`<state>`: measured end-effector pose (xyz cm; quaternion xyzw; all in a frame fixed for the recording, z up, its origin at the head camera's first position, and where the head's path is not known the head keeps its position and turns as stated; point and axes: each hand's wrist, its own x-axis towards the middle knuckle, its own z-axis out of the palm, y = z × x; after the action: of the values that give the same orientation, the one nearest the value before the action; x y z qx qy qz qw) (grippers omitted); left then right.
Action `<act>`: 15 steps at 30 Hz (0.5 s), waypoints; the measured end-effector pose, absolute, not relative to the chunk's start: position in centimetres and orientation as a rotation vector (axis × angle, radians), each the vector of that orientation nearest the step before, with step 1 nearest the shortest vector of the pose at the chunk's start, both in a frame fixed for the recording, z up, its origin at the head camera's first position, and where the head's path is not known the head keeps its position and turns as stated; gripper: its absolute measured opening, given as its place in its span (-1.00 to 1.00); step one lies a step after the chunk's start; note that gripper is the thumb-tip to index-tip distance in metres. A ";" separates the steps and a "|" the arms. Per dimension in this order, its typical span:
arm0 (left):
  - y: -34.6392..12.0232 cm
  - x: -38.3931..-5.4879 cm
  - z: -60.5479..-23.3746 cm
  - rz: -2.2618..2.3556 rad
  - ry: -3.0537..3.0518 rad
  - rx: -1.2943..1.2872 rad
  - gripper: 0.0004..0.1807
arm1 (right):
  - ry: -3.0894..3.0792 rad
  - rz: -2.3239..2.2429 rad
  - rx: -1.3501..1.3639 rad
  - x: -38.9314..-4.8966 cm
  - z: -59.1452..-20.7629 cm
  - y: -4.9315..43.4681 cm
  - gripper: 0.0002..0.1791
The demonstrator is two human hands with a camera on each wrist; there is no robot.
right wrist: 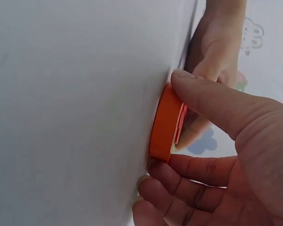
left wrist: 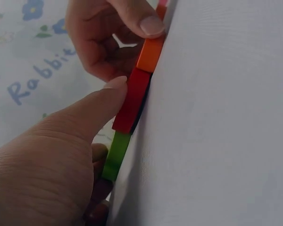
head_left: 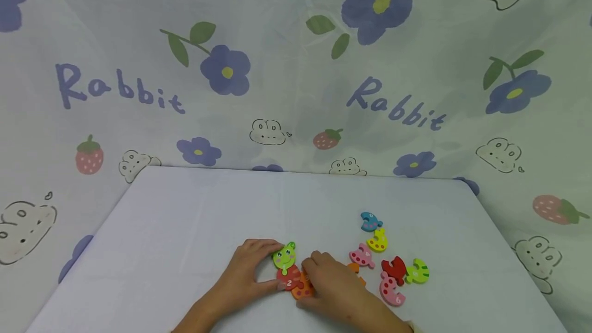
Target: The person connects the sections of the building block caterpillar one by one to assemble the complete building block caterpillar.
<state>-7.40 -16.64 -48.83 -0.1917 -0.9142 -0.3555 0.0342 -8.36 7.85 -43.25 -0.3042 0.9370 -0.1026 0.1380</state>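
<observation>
In the head view, a green puzzle piece with a smiling face point(head_left: 284, 257) joins a red puzzle piece numbered 2 point(head_left: 289, 277). My left hand point(head_left: 240, 274) holds this pair, thumb against the red piece and fingers by the green one. An orange puzzle piece point(head_left: 302, 289) meets the red piece's lower right side. My right hand point(head_left: 335, 287) pinches the orange piece between thumb and fingers and covers part of it. In the right wrist view the thick orange edge point(right wrist: 163, 125) shows between thumb and fingertips, close to the white surface.
Right of my hands lie several loose pieces: blue point(head_left: 370, 221), yellow point(head_left: 378, 241), pink point(head_left: 362, 256), dark red point(head_left: 394, 270), green point(head_left: 418, 272) and another pink one point(head_left: 391, 291). A second orange piece point(head_left: 355, 269) is partly hidden by my right hand. A patterned curtain point(head_left: 296, 66) hangs behind the white table point(head_left: 208, 209).
</observation>
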 end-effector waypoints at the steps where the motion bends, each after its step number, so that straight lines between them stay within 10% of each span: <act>1: -16.6 -7.4 -48.9 -1.090 -2.803 -0.594 -0.18 | 2.707 -0.300 -0.882 -8.3 -43.3 7.7 -0.28; 15: -16.8 -7.5 -48.8 -1.147 -2.864 -0.559 -0.10 | 2.652 -0.355 -0.828 -9.1 -41.6 11.3 -0.32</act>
<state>-7.49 -16.76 -48.82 -0.1783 -0.9134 -0.3659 0.0029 -9.05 11.28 -41.59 -0.2913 0.9332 -0.1249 0.1694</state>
